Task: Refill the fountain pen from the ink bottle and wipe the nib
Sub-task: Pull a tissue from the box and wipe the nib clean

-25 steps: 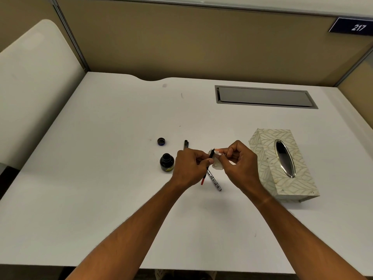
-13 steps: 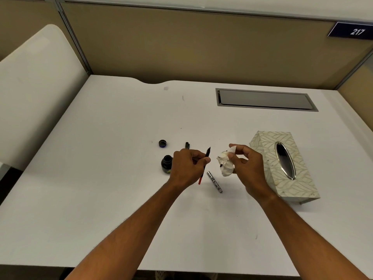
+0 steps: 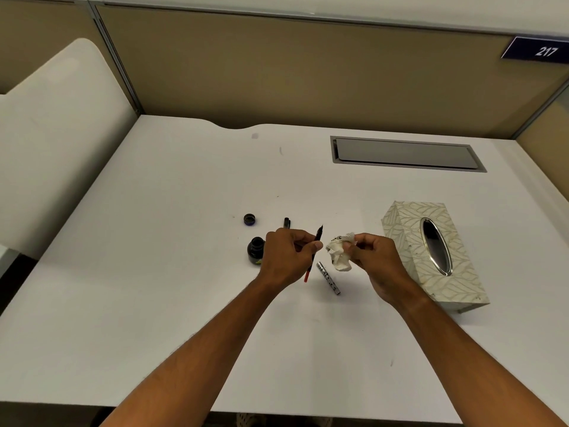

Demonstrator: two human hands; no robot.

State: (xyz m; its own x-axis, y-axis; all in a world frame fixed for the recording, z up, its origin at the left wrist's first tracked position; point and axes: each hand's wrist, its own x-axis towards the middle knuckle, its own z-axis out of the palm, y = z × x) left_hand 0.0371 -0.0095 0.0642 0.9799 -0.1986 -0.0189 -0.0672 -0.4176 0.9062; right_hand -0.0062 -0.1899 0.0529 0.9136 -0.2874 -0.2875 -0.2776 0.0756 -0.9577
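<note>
My left hand (image 3: pixel 284 257) pinches the pen (image 3: pixel 314 248), nib up, beside the open ink bottle (image 3: pixel 256 250); my right hand (image 3: pixel 374 257) pinches the ink-stained tissue (image 3: pixel 340 252). Wiping looks nearly done; reassembly remains

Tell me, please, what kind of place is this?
Probably an office cubicle or study carrel: a white desk enclosed by tan partition panels, a numbered plate reading 217, and a cable hatch set in the desktop.

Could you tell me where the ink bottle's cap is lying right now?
In the head view, the cap lies on the desk left of centre, just behind the open ink bottle.
</note>
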